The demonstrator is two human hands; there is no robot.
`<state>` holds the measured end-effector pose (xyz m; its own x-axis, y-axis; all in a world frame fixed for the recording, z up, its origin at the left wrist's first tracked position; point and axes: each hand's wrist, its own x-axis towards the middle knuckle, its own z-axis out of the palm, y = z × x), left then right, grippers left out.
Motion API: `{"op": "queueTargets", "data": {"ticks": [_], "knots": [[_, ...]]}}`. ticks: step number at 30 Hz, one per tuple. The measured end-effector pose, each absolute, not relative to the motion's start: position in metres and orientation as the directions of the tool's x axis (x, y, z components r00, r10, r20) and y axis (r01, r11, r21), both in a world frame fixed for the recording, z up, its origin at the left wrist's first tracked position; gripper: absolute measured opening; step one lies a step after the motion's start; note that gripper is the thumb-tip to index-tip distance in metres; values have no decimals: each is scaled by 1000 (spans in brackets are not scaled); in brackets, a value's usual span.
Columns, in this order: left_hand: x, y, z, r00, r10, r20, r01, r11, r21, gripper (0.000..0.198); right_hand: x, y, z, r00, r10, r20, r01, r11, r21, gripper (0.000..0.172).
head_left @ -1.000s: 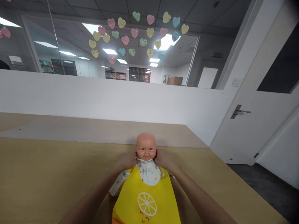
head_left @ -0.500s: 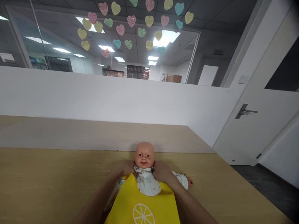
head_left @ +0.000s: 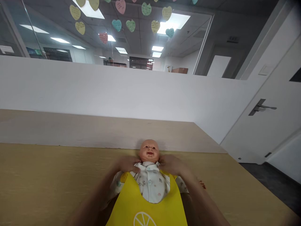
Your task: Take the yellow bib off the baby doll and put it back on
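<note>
Vinyl baby doll [head_left: 149, 151] lies face-up on my pale wooden table [head_left: 47, 185], head toward the far edge. My left hand [head_left: 127, 164] and right hand [head_left: 171, 164] curl half-closed, pinching either side of the white printed romper [head_left: 152, 182] at its collar, forearms angling inward over a yellow lemon-print bib [head_left: 143, 207].

No words, numbers, brands or signs can be read anywhere in view; the only apparent writing is faint, tiny handwritten marks on the pastel heart-shaped paper notes [head_left: 130, 25] stuck to the clear glass partition [head_left: 185, 33], too small and blurred to make out.
</note>
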<state>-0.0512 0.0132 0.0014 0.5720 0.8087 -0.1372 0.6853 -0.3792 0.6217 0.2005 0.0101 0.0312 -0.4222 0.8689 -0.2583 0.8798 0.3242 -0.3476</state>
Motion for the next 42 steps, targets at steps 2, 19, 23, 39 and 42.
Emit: {"op": "queueTargets", "data": {"ticks": [2,19,23,39,42], "knots": [[-59,10,12,576,796,-186,706,-370,604,38,205,9,54,-405,892,-201,851,287,-441,20],[-53,-27,45,351,926,-140,836,-242,492,39,206,26,69,89,824,559,599,404,-691,26],[-52,-26,44,352,924,-149,843,-244,480,35,208,31,65,47,828,558,634,407,-658,25],[-51,-15,50,289,945,150,757,-322,568,37,224,64,31,94,692,715,754,419,-505,26],[-55,-5,40,265,959,104,781,-277,560,37,223,72,19,103,700,706,768,395,-504,28]]}}
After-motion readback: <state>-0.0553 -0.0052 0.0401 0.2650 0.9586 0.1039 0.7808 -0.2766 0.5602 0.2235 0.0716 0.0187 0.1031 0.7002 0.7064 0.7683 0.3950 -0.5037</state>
